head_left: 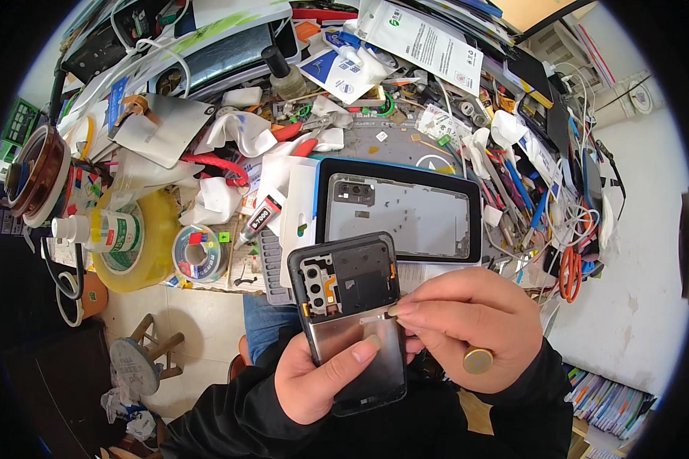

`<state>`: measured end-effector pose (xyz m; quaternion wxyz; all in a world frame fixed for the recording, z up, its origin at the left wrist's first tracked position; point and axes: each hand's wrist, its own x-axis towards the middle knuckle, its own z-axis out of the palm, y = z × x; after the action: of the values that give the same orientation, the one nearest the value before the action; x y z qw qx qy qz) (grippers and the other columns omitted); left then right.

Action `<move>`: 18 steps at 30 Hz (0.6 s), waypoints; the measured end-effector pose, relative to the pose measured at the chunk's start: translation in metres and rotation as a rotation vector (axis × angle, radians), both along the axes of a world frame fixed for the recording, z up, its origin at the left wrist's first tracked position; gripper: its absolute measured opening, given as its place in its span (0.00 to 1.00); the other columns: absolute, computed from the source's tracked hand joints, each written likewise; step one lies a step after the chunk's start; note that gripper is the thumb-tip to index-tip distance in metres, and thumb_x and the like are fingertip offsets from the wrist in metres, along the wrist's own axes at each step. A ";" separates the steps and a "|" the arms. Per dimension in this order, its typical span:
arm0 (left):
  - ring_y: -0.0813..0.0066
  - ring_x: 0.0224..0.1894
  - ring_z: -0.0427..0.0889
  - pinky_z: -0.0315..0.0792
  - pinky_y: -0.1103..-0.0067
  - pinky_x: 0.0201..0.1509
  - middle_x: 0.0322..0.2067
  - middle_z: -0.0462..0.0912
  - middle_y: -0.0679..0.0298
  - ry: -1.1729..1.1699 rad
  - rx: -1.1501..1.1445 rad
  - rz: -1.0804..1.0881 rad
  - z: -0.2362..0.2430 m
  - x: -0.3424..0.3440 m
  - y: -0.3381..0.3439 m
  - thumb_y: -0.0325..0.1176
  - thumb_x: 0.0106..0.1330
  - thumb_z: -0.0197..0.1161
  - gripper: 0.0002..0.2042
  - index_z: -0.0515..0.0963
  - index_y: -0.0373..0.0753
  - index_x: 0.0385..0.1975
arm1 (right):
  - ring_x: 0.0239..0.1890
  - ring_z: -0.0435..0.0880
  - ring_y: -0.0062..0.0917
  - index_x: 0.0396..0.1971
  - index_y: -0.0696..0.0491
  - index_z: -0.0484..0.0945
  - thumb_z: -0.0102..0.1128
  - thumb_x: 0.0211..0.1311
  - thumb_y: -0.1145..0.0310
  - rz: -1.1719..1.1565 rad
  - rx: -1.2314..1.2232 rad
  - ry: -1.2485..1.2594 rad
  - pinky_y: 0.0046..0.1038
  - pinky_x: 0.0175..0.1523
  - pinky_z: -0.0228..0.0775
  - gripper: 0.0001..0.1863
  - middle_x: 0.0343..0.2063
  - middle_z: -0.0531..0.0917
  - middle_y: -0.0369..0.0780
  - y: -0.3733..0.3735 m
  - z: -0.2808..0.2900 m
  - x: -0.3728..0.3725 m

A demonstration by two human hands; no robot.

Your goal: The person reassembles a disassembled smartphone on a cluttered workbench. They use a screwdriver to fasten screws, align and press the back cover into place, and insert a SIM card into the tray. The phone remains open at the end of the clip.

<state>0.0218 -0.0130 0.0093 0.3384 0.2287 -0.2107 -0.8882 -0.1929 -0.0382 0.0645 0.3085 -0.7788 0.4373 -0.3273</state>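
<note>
My left hand is wrapped round an opened smartphone, its thumb lying across the silvery lower part. The phone is tilted, with its back off. A camera cutout, orange flex cables and a black cover show at its upper end. My right hand is closed at the phone's right edge, thumb and finger pinched together. It grips a hand tool with a round brass-coloured end; most of its shaft is hidden in the fist. A small tip shows at the fingertips, against the phone's side.
Just beyond the phone lies a blue-black framed tray with a phone back panel in it. A black glue tube, solder spool and yellow tape roll stand left. Tools, papers and cables crowd the bench; a stool is below left.
</note>
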 end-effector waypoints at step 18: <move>0.70 0.55 0.81 0.72 0.76 0.62 0.51 0.84 0.54 -0.073 -0.024 0.038 0.002 -0.001 0.008 0.30 0.79 0.50 0.18 0.74 0.25 0.60 | 0.28 0.86 0.29 0.41 0.55 0.87 0.73 0.50 0.84 0.019 -0.093 0.055 0.26 0.30 0.78 0.16 0.35 0.88 0.41 0.005 -0.004 0.006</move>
<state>0.0208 -0.0054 0.0112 0.3499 0.2607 -0.2292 -0.8701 -0.1871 -0.0335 0.0609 0.2630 -0.8050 0.4226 -0.3228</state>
